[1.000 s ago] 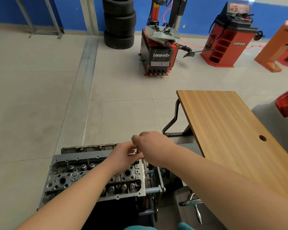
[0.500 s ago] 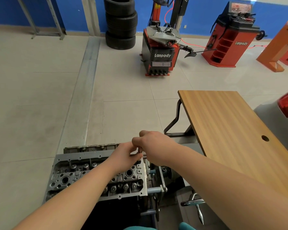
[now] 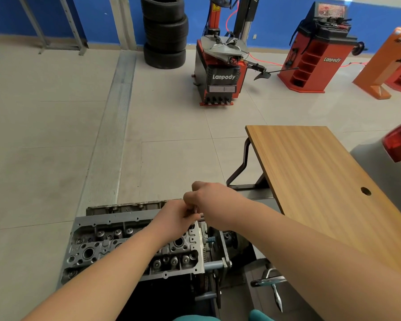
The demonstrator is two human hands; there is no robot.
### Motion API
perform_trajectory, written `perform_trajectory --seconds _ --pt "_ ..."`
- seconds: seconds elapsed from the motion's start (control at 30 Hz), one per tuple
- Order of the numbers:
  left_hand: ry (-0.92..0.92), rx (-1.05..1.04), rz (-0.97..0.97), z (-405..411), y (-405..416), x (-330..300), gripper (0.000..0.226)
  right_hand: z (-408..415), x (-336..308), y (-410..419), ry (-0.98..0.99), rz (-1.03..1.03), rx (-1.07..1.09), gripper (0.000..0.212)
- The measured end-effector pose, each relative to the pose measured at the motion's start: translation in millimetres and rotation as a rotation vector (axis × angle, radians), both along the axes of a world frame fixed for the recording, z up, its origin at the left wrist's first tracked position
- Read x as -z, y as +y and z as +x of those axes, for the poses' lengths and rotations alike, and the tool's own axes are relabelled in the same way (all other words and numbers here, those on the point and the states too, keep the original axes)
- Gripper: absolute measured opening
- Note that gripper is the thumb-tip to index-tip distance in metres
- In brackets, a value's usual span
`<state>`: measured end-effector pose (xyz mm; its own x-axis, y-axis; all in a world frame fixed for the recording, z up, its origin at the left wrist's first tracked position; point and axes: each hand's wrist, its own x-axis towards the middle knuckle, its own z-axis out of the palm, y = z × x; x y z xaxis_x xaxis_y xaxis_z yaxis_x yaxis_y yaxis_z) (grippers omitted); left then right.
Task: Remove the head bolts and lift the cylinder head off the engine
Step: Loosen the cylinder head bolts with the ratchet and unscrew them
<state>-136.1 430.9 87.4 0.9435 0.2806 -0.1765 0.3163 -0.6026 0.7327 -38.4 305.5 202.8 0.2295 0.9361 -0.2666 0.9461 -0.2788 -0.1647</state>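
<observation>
The cylinder head sits on the engine, which is mounted in a stand beside the near left edge of the wooden table. Valve springs and open bores show across its top face.

Step in hand, as judged: removal of a head bolt at the far right corner of the cylinder head. Both hands meet above that corner. The left hand has its fingers curled around a thin metal piece, probably a bolt or a small tool; too little of it shows to tell which. The right hand is closed in a fist directly over it and appears to grip its upper end.

The cylinder head lies directly below the grip, its far right corner hidden under the hands.

Next move, as judged: draw the piece straight up out of its bore without tilting, then set it aside. The head itself is not yet lifted.
</observation>
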Motion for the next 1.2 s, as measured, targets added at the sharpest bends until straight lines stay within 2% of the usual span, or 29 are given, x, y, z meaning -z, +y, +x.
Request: perform_trajectory --seconds 0.1,0.2,0.27,0.33,0.4,0.5,0.53,0.6,0.7,0.77,0.83,0.9,0.93,1.0,1.1,1.13,1.17,1.2 --pt "-0.003 -0.063 0.112 4.7 -0.8 -5.3 0.031 -2.8 -3.4 0.0 0.073 0.084 0.085 0.029" --pt "-0.045 -0.085 0.098 5.8 -3.1 -9.5 0.014 -3.7 1.1 7.0 -0.058 0.002 0.26 0.024" --pt "-0.066 -0.057 -0.002 2.8 -3.9 -6.7 0.008 -3.5 2.7 8.5 -0.089 -0.035 0.208 0.009" --pt "-0.017 0.001 -0.048 -0.8 -2.5 -2.3 0.004 -1.8 0.1 4.8 -0.045 -0.05 0.074 0.021" --pt "0.013 -0.001 -0.027 -2.0 0.5 -0.2 0.016 1.9 -2.9 0.7 0.023 -0.028 -0.009 0.028" --pt "-0.013 -0.056 0.042 -0.8 3.1 -5.4 0.017 -1.5 -3.9 2.4 0.037 0.089 0.082 0.023" --pt "-0.023 -0.064 0.078 -0.1 3.2 -8.0 0.014 -2.5 -2.9 5.3 -0.004 0.089 0.153 0.025" --pt "-0.074 -0.081 0.023 0.4 2.8 -8.9 0.01 -2.2 0.0 10.3 -0.102 0.015 0.252 0.031" --pt "-0.093 -0.051 -0.084 -2.5 2.5 -4.7 0.013 -1.6 -0.4 10.7 -0.131 -0.026 0.171 0.01" --pt "-0.052 -0.026 -0.139 -4.5 3.4 -0.9 0.013 1.5 -2.2 5.8 -0.071 -0.035 0.048 0.021" --pt "-0.022 -0.045 -0.117 -4.4 5.1 2.4 0.013 4.1 -4.7 1.3 0.018 -0.008 -0.008 0.03" --pt "-0.023 -0.086 -0.068 -3.3 3.6 -1.7 0.015 1.5 -6.8 0.4 0.08 0.055 0.047 0.031" --pt "-0.029 -0.103 -0.055 -2.6 3.3 -4.5 0.009 -0.3 -7.1 2.0 0.066 0.059 0.103 0.034" --pt "-0.071 -0.136 -0.05 -1.7 1.6 -8.7 0.019 -1.2 -4.7 7.8 -0.035 -0.004 0.234 0.037" --pt "-0.15 -0.132 -0.095 -2.4 0.2 -4.5 0.029 -3.7 -2.6 12.2 -0.114 -0.032 0.222 0.025" --pt "-0.152 -0.11 -0.124 -3.9 0.0 -3.0 0.027 -3.3 -3.2 11.1 -0.099 -0.034 0.181 0.014" --pt "-0.129 -0.081 -0.14 -5.6 1.0 0.2 0.019 -1.7 -2.9 8.8 -0.07 -0.032 0.129 0.012" --pt "-0.096 -0.051 -0.157 -6.4 2.6 2.9 0.011 0.3 -2.9 6.3 -0.032 -0.033 0.078 0.022"
